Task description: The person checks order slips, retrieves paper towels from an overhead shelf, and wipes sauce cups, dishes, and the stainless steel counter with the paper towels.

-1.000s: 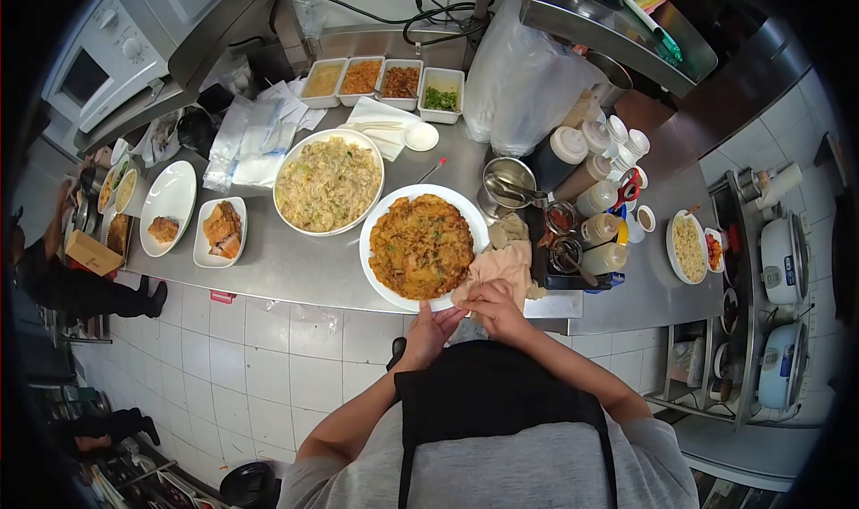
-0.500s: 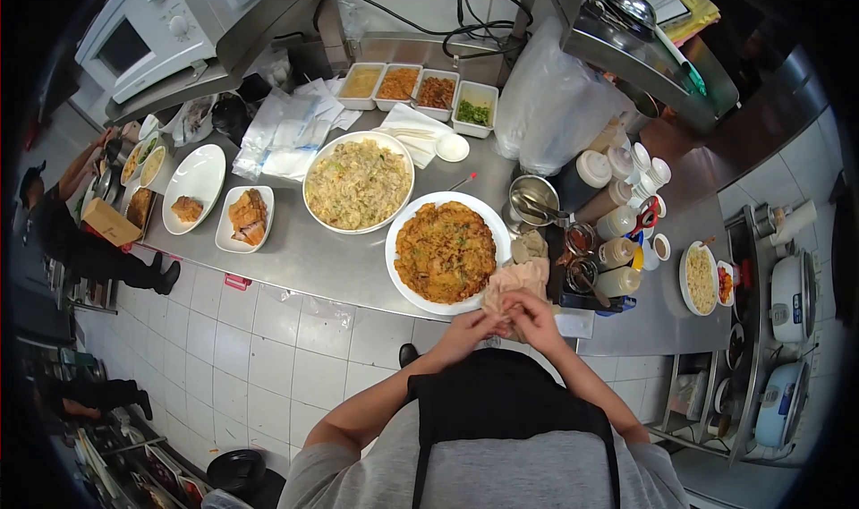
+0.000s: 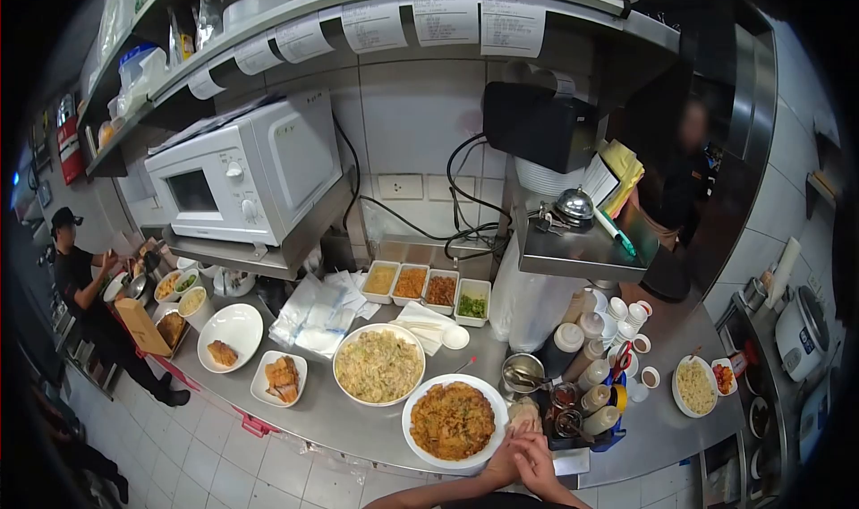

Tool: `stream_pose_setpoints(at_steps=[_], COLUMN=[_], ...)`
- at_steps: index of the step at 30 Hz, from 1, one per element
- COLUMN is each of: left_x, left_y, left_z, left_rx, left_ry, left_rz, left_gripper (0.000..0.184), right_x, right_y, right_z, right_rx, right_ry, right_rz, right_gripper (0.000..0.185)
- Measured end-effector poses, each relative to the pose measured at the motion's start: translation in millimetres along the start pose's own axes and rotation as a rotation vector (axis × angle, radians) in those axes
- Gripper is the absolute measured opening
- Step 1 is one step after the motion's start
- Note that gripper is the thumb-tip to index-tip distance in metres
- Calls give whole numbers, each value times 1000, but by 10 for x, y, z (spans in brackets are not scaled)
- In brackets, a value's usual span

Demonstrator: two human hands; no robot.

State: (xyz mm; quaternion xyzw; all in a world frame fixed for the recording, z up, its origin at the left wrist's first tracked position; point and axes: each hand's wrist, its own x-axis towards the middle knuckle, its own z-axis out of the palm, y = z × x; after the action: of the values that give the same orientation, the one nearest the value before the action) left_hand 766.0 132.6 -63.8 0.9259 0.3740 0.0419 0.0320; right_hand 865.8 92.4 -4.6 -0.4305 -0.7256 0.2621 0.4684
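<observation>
Fingers first: the right hand (image 3: 539,466) lies over the left hand (image 3: 503,464), fingers bent and overlapping at the counter's near edge, and whether either one has a grip on anything, I cannot tell from here! Right at the fingertips, just beyond them, there's a crumpled beige cloth (image 3: 524,412), its near end hidden by the hands. Immediately left of the fingers sits the white plate (image 3: 409,427), filled by a round, browned omelette (image 3: 453,421). Beyond the cloth, farther from the fingers, a metal pot (image 3: 521,387) with spoons in it; to the fingers' right, squeeze bottles (image 3: 593,375) crowd together. Farther out to the left, past the plate, here's a round bowl (image 3: 337,375) heaped with pale rice, then a squarish dish (image 3: 258,387) of browned meat. Farther ahead of the fingers, four white tubs (image 3: 471,322) in a row, one with chopped greens! And far off left, well apart from these hands, a co-worker (image 3: 79,281) in dark clothes stands at the counter.
</observation>
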Motion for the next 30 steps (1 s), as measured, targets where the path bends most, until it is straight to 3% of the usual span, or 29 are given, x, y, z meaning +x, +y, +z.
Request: stream_pose_setpoints(at_steps=[5,6,8,9,10,12,15,18,20,22,23,24,25,27,28,30], left_x=[37,85,209,250,262,299,212,50,-220,-584,-758,-992,-1353,-1875,-2059,-2357], left_y=[-196,-218,-207,-190,-188,-176,-179,-167,-159,-342,-453,-556,-697,-835,-849,-733], left_z=[356,274,210,181,142,120,78,-155,-527,-1003,-920,-779,-731,-766,-772,-762], left_rx=[-297,-296,-308,-316,-289,-327,-466,-605,-813,-1121,-1298,-1473,-1607,-1736,-1711,-1749], left_ry=[232,406,341,311,426,363,350,428,259,-164,-189,-225,-142,-130,-97,106], left_rz=[130,141,50,4,37,-20,-53,-48,-42,-36,24,85,-41,-367,-564,-761], left_gripper=[47,34,28,25,20,20,26,38,45,50,46,42,39,35,38,37], right_x=[-193,-336,-636,-645,-636,-593,-528,-416,-422,-373,-336,-283,-249,-151,-80,-100], right_y=[18,105,318,330,342,540,637,376,639,682,681,801,734,453,329,487], right_z=[-63,-92,-97,-61,-14,95,459,653,710,792,828,906,931,1041,1011,1153], right_rx=[14,167,473,438,401,366,567,538,435,598,679,594,512,982,1069,1258], right_ry=[-46,-150,-360,-446,-532,-653,-624,-397,-284,-175,-114,-139,-146,108,117,130], right_rz=[15,205,585,567,548,561,721,664,460,558,600,785,979,952,948,874], right_gripper=[15,15,17,18,20,23,28,31,28,22,20,19,19,24,21,22])
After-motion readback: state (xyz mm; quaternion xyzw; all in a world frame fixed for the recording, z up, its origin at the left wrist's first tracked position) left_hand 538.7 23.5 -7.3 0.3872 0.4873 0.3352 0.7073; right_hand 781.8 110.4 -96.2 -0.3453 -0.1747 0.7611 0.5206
